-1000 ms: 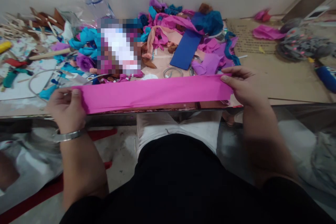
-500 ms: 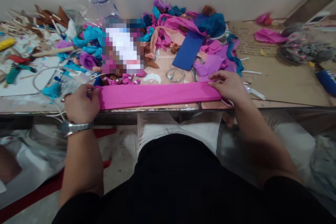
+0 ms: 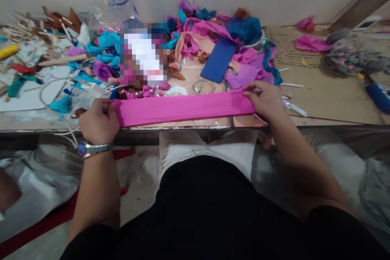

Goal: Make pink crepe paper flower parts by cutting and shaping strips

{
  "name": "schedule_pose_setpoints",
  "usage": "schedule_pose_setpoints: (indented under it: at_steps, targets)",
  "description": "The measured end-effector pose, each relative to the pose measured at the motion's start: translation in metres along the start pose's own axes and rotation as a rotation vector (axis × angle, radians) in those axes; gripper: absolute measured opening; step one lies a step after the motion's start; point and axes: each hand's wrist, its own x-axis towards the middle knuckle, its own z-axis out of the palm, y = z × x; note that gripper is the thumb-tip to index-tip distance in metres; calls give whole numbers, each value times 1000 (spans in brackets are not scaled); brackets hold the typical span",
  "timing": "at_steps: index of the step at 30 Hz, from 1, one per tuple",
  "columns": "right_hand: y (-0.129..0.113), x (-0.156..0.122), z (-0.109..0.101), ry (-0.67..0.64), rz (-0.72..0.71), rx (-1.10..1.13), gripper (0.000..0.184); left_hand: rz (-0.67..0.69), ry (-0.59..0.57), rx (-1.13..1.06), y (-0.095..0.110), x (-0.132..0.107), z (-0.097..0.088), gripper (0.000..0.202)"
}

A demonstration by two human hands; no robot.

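A long folded strip of bright pink crepe paper [image 3: 183, 107] stretches flat between my two hands, just above the table's front edge. My left hand [image 3: 100, 121], with a metal watch [image 3: 94, 149] on its wrist, pinches the strip's left end between thumb and fingers. At the other end, my right hand [image 3: 265, 99] grips the paper with thumb and fingertips. Just beyond the strip lie a dark blue flat piece [image 3: 219, 60], a coiled thin cable [image 3: 203, 86] and crumpled purple and pink paper [image 3: 248, 71].
Heaped coloured paper scraps [image 3: 201, 28] cover the table's back. A clear bottle [image 3: 122, 4] stands at back left. Green-handled pliers [image 3: 21, 83], a wooden stick [image 3: 62, 60] and a white cable [image 3: 62, 115] lie left. Cardboard [image 3: 323, 93] and a dark netted bundle [image 3: 347, 57] lie right.
My left hand has shifted slightly to the right with its end of the pink strip. My right hand has barely moved and keeps its grip. The strip's right part sits slightly higher.
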Motion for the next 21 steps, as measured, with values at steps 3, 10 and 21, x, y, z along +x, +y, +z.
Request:
schedule_pose_setpoints:
  at_steps: [3,10,21]
  targets:
    - [4,2,1,-21,-29,-39,17,22,-21,39,4,-1,-3,40]
    - [6,2,5,-92,-132,-70,17,168,-125,102,2,3,-9,43]
    - [0,-2,4,-80,-237,-212,20,222,-199,209,6,3,-15,54]
